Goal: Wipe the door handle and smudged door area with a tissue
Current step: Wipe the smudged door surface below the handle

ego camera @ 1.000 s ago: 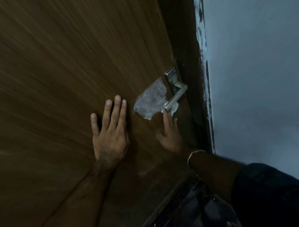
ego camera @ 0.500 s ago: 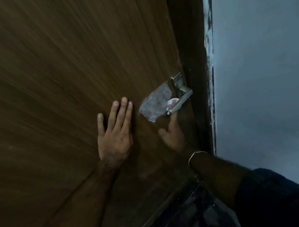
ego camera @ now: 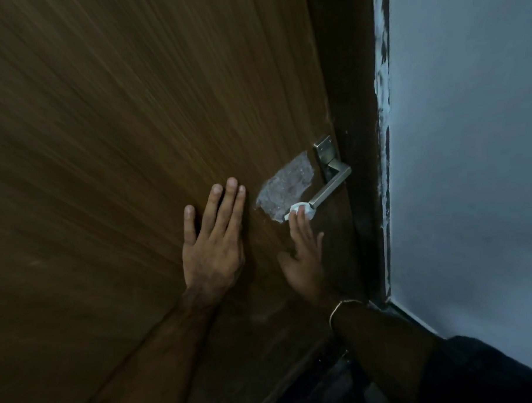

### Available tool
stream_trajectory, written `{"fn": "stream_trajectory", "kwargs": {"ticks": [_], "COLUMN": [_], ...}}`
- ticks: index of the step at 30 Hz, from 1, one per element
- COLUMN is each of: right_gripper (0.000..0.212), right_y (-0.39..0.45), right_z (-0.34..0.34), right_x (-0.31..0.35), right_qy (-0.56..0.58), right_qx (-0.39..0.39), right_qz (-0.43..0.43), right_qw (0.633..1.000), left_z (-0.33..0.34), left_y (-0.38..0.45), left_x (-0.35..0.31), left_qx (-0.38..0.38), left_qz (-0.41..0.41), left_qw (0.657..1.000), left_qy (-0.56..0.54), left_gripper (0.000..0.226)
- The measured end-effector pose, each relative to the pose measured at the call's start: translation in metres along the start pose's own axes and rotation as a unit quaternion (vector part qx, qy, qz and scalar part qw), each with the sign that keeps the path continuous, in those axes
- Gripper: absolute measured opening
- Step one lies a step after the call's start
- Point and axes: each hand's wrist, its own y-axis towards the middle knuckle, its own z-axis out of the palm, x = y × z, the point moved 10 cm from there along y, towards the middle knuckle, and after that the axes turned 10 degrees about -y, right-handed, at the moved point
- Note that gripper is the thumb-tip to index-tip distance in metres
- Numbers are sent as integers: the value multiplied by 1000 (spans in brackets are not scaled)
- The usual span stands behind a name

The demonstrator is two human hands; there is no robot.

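We counted one wooden door (ego camera: pixel 120 177), one metal lever handle (ego camera: pixel 329 186), one smudged patch (ego camera: pixel 285 186), one tissue (ego camera: pixel 300 210) and our two hands. The patch was pale grey and mottled, with ragged edges, lying on the door just beside the handle's plate. The tissue was a small white wad at the lever's free end, at the patch's lower edge. Our right hand (ego camera: pixel 302 257) pressed it there with straight fingertips, fingers extended, not curled. Our left hand (ego camera: pixel 213 243) lay flat on the door, fingers spread open, holding nothing.
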Motion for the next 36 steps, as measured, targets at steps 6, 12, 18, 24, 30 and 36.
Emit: {"fn": "stream_trajectory", "kwargs": {"ticks": [6, 12, 18, 24, 30, 36], "right_gripper": [104, 108, 110, 108, 110, 110], "right_y": [-10, -11, -11, -8, -10, -18], "right_z": [12, 19, 17, 12, 14, 15], "right_x": [14, 29, 41, 35, 40, 49], "right_qy": [-9, -13, -46, -41, -71, -137], "right_qx": [22, 53, 61, 42, 41, 45], "right_qz": [-60, -72, -84, -44, -66, -112], "right_qw": [998, 996, 994, 997, 994, 983], "left_z": [0, 0, 2, 2, 1, 1], "left_y": [-1, 1, 3, 4, 3, 4], "left_x": [1, 0, 0, 0, 0, 1], "left_qx": [-7, 9, 24, 30, 41, 44], "left_qz": [-6, 1, 3, 2, -1, -10], "left_qw": [1000, 1000, 1000, 1000, 999, 999], "left_qy": [9, 2, 3, -2, -5, -12], "left_gripper": [72, 72, 72, 73, 74, 71]}}
